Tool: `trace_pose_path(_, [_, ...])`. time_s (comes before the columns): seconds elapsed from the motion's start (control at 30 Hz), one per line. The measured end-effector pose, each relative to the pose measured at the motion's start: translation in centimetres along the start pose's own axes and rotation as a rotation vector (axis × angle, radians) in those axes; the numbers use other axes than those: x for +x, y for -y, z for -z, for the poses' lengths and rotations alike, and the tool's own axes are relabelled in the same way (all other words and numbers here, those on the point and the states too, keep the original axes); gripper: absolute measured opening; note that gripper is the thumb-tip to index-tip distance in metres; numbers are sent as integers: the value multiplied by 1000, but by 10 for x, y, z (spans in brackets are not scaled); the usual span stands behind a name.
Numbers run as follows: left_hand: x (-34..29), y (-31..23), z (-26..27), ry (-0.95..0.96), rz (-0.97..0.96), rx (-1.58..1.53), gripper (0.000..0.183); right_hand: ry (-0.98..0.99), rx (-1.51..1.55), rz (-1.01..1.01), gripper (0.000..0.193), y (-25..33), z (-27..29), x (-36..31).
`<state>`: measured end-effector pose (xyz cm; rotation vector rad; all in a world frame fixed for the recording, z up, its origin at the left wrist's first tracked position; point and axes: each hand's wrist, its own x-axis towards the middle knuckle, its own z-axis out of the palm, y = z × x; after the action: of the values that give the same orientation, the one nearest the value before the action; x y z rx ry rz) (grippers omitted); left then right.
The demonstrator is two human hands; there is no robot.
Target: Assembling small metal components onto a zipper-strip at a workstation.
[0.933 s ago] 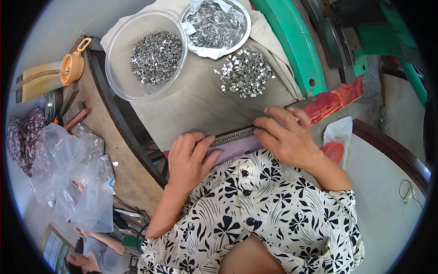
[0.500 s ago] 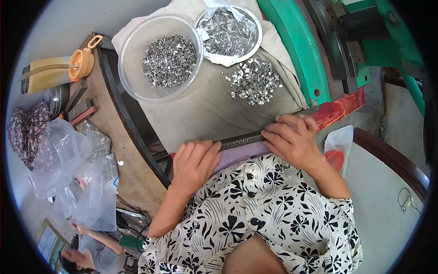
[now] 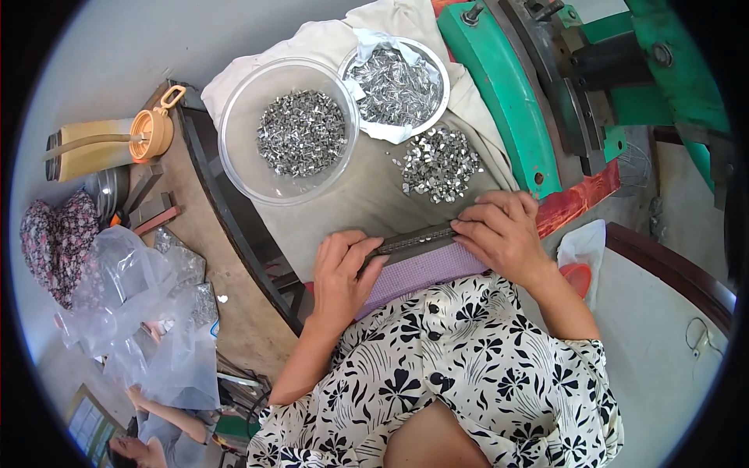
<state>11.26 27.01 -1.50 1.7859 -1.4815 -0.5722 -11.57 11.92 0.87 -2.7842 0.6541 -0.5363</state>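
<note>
A narrow dark bar (image 3: 417, 239), with a row of small light bits or notches along it, lies crosswise just in front of my body. My left hand (image 3: 342, 269) is closed on its left end, thumb and fingers pinching it. At the other end, the fingers of my right hand (image 3: 503, 234) grip it in the same way. Under the bar's near side spreads a purple textured mat (image 3: 421, 274). Beyond my hands, a loose heap of small shiny metal pieces (image 3: 438, 165) rests on a grey-beige cloth (image 3: 312, 228).
Behind the heap stand a clear plastic tub (image 3: 226, 148) of metal pieces and a white bowl (image 3: 442, 93) of slender shiny ones. A green machine (image 3: 507, 109) borders the right. At left, a wooden table (image 3: 242, 320) carries plastic bags (image 3: 183, 366). Another person (image 3: 172, 437) sits lower left.
The view has shifted, so the tub, bowl and heap appear lower. My left hand's fingers have moved from lying over the bar's end to pinching it, and the bar looks turned slightly.
</note>
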Motion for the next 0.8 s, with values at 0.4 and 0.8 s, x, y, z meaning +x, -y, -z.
trace_pose_path(0.4, [2, 2, -3, -19, -20, -10, 33, -130, 136, -121, 12, -46, -8, 121])
trace_pose_path(0.8, [3, 0, 0, 7, -20, 48, 32, 257, -16, -169, 20, -52, -40, 172])
